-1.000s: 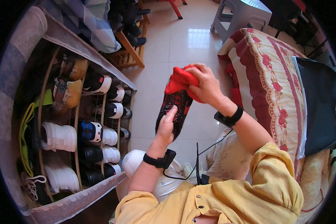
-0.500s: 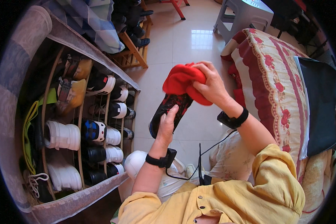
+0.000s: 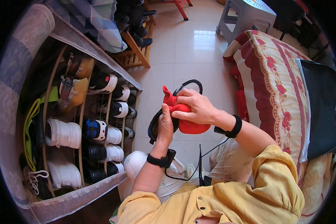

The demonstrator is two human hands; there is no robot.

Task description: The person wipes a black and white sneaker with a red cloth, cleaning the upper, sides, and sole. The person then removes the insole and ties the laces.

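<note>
My left hand (image 3: 165, 126) grips a black shoe (image 3: 188, 86) from below, its white-lined opening pointing away from me. A red cloth (image 3: 183, 118) is bunched under my right hand (image 3: 196, 106), which presses it against the side of the shoe. Both wrists wear black bands, and a thin black cable runs down from the left one. My sleeves are yellow.
A fabric-covered shoe rack (image 3: 76, 123) full of sneakers stands at my left. A wooden stand (image 3: 135, 52) with dark shoes is further back. A floral bed cover (image 3: 276, 86) lies on my right, a grey plastic stool (image 3: 246, 15) beyond it. White shoes (image 3: 138, 162) sit by my knees.
The shoe has turned so its opening now faces away. The red cloth has moved from the top of the shoe down to its side, under my right hand.
</note>
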